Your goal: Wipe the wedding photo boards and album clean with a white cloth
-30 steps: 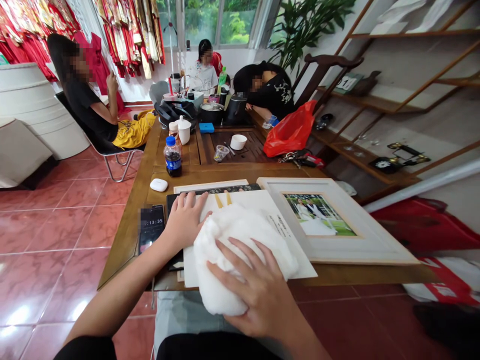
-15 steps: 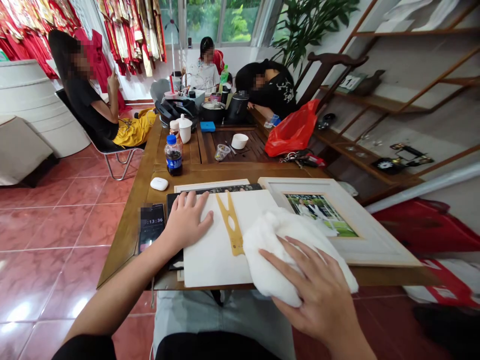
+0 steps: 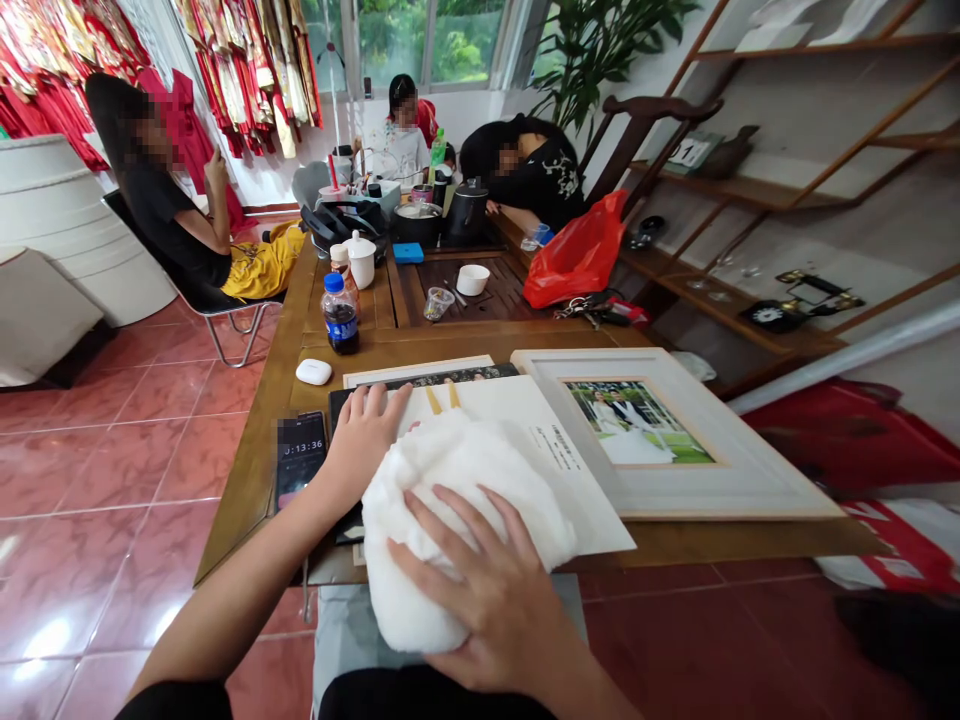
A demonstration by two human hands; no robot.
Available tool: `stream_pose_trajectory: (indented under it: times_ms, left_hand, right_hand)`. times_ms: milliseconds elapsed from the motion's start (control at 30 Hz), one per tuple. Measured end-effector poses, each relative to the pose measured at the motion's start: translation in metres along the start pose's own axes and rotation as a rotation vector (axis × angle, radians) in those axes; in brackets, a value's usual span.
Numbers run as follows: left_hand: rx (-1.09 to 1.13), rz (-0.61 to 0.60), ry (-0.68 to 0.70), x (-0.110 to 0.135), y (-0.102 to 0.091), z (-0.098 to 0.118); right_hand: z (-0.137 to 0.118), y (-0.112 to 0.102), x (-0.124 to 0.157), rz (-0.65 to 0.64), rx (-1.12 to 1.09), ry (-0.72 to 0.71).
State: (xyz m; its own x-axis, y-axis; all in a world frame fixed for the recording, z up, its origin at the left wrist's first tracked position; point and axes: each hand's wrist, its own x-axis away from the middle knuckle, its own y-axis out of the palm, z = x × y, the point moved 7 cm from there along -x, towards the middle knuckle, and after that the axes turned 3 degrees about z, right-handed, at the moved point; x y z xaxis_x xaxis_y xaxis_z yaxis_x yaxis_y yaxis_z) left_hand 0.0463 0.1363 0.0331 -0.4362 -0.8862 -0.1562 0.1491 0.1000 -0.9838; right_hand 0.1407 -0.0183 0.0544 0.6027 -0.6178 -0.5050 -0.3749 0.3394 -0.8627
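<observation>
At the near edge of the table (image 3: 251, 470), the left hand (image 3: 364, 440) lies flat on a white board (image 3: 525, 412), to steady it, I'd guess, while the right hand (image 3: 487, 585), apart, rests spread on a white cloth (image 3: 450, 455) over it.

The right hand (image 3: 487, 590) lies over a bunched white cloth (image 3: 465, 470) atop a white printed sheet (image 3: 581, 490) at the near edge of the wooden table (image 3: 435, 341). The left hand (image 3: 364, 440) rests flat by the sheet's far left corner. Right of it all I see a framed wedding photo (image 3: 645, 420); to the left, a phone (image 3: 301, 455), with an earbud case (image 3: 313, 372) and blue-capped cola bottle (image 3: 341, 325) farther off.
</observation>
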Motion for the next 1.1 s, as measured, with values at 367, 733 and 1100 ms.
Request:
stream_pose_trajectory:
  times_ms: [367, 733, 1100]
  left_hand:
    - [0.068, -0.026, -0.028, 0.0, -0.006, 0.004]
    - [0.076, -0.023, -0.009, 0.001, -0.006, 0.005]
    - [0.094, -0.011, -0.006, 0.001, -0.002, 0.004]
  right_hand:
    - [0.055, -0.035, 0.066, 0.058, 0.127, 0.111]
    - [0.11, -0.022, 0.051, -0.07, 0.211, 0.24]
    - [0.185, 0.01, -0.004, -0.21, 0.116, 0.356]
